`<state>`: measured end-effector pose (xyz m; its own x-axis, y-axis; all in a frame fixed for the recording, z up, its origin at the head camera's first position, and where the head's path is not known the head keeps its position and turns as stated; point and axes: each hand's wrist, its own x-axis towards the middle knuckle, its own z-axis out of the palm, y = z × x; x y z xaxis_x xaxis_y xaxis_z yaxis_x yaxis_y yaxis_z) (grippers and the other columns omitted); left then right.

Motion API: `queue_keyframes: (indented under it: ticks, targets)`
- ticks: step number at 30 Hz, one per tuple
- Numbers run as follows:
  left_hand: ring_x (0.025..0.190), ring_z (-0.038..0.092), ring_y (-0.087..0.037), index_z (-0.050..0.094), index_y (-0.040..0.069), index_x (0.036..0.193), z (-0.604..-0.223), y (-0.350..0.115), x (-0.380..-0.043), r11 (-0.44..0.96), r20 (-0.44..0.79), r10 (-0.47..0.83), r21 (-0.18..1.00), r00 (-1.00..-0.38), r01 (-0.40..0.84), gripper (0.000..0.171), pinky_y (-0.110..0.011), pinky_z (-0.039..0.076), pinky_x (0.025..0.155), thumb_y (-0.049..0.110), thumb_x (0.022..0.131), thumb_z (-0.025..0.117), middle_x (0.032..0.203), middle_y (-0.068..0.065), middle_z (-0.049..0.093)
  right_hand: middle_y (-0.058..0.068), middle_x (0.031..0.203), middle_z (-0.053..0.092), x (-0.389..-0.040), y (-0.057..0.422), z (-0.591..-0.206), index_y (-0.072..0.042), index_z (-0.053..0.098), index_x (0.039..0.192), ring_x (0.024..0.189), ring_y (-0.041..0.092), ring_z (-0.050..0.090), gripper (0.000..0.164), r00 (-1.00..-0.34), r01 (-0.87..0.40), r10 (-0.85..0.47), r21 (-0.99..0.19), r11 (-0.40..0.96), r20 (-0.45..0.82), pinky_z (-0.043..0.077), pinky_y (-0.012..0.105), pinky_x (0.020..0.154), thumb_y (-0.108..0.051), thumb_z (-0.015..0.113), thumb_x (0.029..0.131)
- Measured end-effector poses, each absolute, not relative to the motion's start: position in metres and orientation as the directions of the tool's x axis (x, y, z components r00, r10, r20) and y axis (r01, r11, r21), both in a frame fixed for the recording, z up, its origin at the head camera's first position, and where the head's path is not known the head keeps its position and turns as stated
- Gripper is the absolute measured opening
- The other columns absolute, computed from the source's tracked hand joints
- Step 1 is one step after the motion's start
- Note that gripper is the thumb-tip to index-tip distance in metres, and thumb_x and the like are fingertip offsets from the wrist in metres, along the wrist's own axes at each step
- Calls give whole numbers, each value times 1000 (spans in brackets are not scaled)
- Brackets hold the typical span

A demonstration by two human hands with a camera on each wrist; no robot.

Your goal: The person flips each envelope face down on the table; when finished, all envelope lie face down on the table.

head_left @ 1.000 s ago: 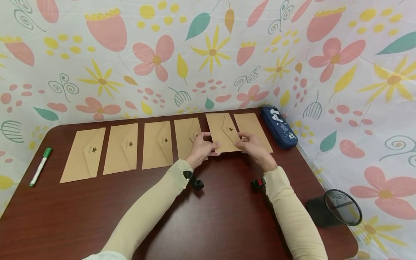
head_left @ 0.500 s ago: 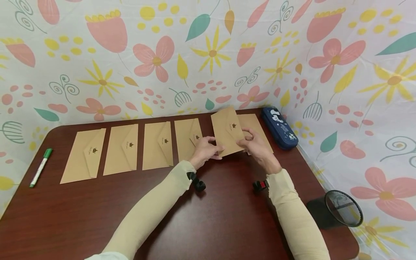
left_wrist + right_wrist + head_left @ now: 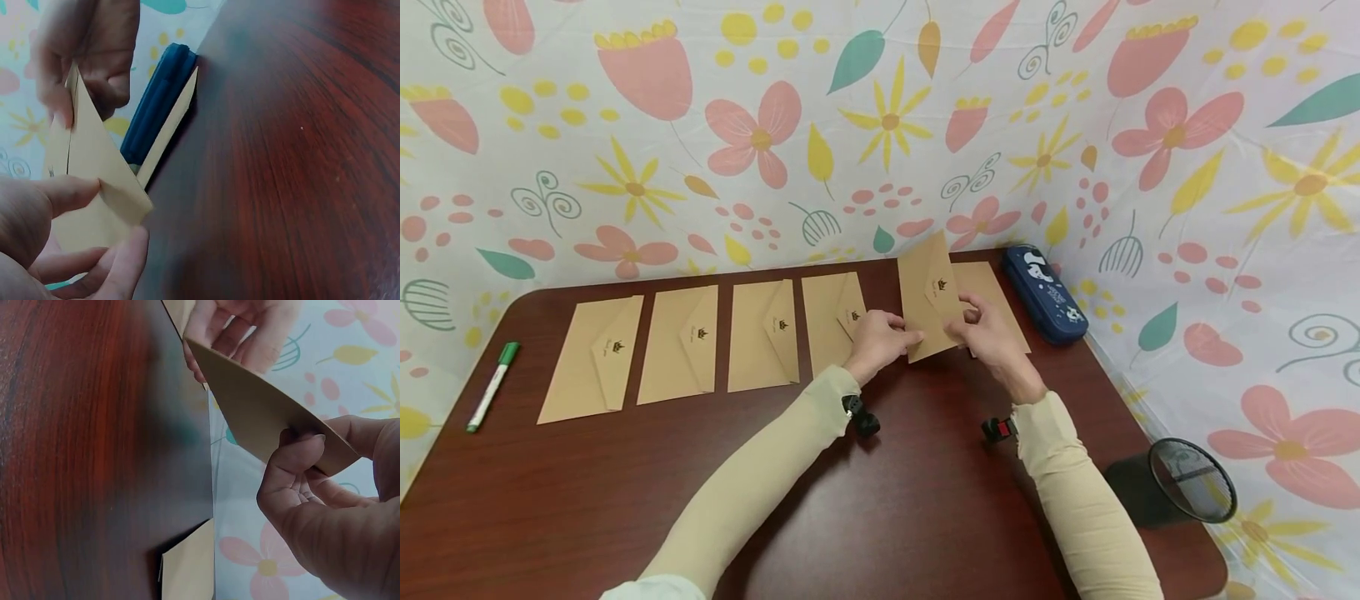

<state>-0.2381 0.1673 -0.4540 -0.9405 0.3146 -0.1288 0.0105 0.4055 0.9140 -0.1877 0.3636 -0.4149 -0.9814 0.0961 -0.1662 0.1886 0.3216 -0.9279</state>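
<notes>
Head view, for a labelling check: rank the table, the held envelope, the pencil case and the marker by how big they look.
1. Table
2. Held envelope and pencil case: too alike to rank, as the envelope is tilted and partly covered
3. Marker

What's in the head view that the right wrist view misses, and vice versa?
Head only: green-capped marker, blue pencil case, black mesh cup, and the crown print on the held envelope.
Right wrist only: the held envelope's plain, shaded side.
Both: left hand and right hand gripping that envelope, the table, the floral backdrop, and at least part of another envelope lying on the table.
</notes>
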Motion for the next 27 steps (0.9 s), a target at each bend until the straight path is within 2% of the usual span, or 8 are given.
queue_keyframes:
  ticks: [5, 7, 10, 14, 17, 21, 24, 27]
  targets:
    - [122, 76, -27, 82, 9, 127, -444, 172, -232, 482, -48, 350, 866, -936, 136, 31, -39, 62, 98, 21, 99, 79, 129, -9, 82, -6, 78, 41, -188, 361, -415, -3, 37, 166, 62, 9, 51, 70, -987, 158, 93, -914, 372, -133, 41, 24, 57, -6, 65, 101]
    - [118, 78, -25, 80, 13, 133, -440, 173, -230, 450, -35, 372, 881, -928, 147, 33, -35, 63, 92, 21, 101, 75, 130, -7, 81, -4, 81, 42, -188, 359, -416, -2, 39, 164, 65, 9, 51, 68, -990, 141, 83, -910, 389, -117, 45, 23, 61, -5, 65, 101]
    - [103, 83, -22, 76, 17, 140, -434, 175, -227, 382, -41, 399, 916, -916, 126, 37, -29, 60, 78, 26, 104, 71, 128, -7, 82, 6, 93, 57, -189, 357, -417, -2, 42, 164, 75, 10, 57, 66, -993, 116, 52, -904, 411, -104, 51, 22, 69, -3, 64, 102]
    - [93, 85, -25, 76, 14, 140, -429, 177, -226, 253, -94, 408, 967, -908, 14, 37, -33, 67, 82, 30, 107, 70, 130, -13, 81, 22, 118, 65, -189, 355, -416, -5, 42, 165, 93, 17, 65, 66, -995, 91, -8, -904, 417, -104, 57, 21, 77, -3, 63, 103]
    - [94, 85, -25, 77, 10, 137, -427, 178, -226, 179, -130, 391, 982, -911, -63, 41, -40, 68, 89, 36, 105, 73, 130, -16, 80, 22, 120, 63, -189, 354, -415, -7, 42, 166, 98, 19, 64, 69, -992, 80, -58, -912, 401, -113, 59, 22, 80, -5, 65, 102]
    - [89, 85, -25, 79, 7, 131, -424, 177, -225, 101, -143, 366, 988, -920, -113, 44, -38, 69, 83, 38, 100, 80, 120, -16, 83, 15, 114, 62, -189, 354, -415, -9, 42, 167, 96, 19, 64, 71, -987, 69, -106, -914, 399, -121, 60, 23, 81, -8, 70, 101]
    - [87, 84, -22, 83, 10, 126, -421, 176, -223, 101, -136, 319, 989, -938, -109, 41, -31, 68, 76, 37, 94, 85, 112, -13, 85, 13, 117, 63, -189, 353, -415, -12, 41, 168, 98, 20, 66, 77, -983, 64, -129, -909, 412, -128, 59, 24, 82, -8, 76, 99]
    - [86, 81, -16, 85, 13, 123, -418, 176, -222, 194, -120, 252, 978, -960, -72, 42, -25, 62, 70, 38, 90, 88, 109, -8, 86, 15, 128, 63, -189, 351, -415, -14, 40, 169, 109, 25, 69, 84, -979, 57, -153, -900, 432, -136, 58, 23, 84, -9, 82, 96]
